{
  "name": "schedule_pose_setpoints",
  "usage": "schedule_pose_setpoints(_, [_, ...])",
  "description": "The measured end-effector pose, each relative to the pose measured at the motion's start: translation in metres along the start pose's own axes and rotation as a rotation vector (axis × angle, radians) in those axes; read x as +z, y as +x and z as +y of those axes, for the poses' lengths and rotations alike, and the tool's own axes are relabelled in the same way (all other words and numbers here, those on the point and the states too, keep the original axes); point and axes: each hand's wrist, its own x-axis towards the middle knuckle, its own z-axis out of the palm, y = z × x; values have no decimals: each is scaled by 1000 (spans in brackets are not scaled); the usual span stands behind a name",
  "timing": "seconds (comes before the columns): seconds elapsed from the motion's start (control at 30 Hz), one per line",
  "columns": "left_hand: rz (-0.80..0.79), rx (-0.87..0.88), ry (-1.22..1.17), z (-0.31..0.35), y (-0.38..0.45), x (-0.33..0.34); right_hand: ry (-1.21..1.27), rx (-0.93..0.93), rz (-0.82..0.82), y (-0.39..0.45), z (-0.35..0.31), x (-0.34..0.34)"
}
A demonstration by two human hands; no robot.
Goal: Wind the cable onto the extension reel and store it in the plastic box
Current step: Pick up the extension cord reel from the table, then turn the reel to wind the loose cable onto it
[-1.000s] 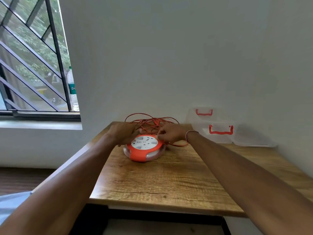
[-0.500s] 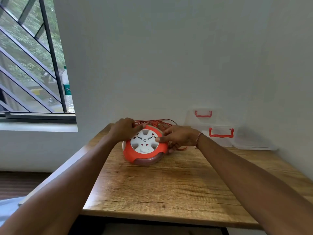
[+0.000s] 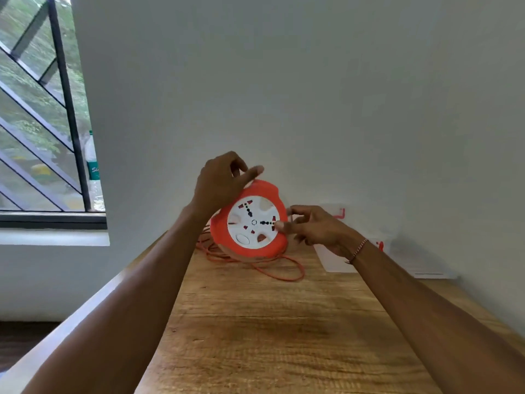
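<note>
Head view: reel is lifted off the worktop and tipped up so the white socket face points at the camera, orange rim all round.
Left grip: left hand is grasping the reel at its top edge, thumb stretched over the rim, so basically the whole weight hangs from there.
Right grip: right hand sits at the reel's right edge with fingertips touching the socket face; looks pinched on something thin, maybe the cable, but honestly I cannot tell if it's clenched on anything.
Cable: loose orange loops lie on the worktop right under and behind the held reel, one long loop trailing out below the right grip.
Progress: I'd say barely started. Most of the cable seems unwound, so all the winding is left, then the boxing.
Plastic box: clear box with red latches, just past the right grip against the wall, partly hidden by the wrist. Can't make out anything inside; reel isn't in it yet.
Lid-ish clear piece: lies beside the box, further right.
</note>
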Motion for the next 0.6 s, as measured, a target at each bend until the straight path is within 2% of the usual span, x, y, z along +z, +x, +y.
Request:
schedule_pose_setpoints(0.13, [79, -146, -53, 2, 8, 7, 252, -51, 126, 2, -2, -14])
schedule_pose_setpoints(0.27, [-59, -176, -249, 11, 7, 23, 398, -73, 164, 6, -9, -29])
schedule_pose_setpoints(0.33, [-90, -193, -369, 18, 7, 32, 391, -75, 141, 6, -12, -34])
schedule_pose_setpoints(0.43, [-17, -197, -424, 23, 11, 42, 248, -69, 77, 5, -15, -40])
schedule_pose_setpoints(0.5, [22, -210, -425, 22, 12, 47, 161, -94, 98, 7, -20, -47])
schedule_pose_setpoints(0.6, [53, -232, -476, 23, 12, 52, 202, -127, 150, 12, -32, -58])
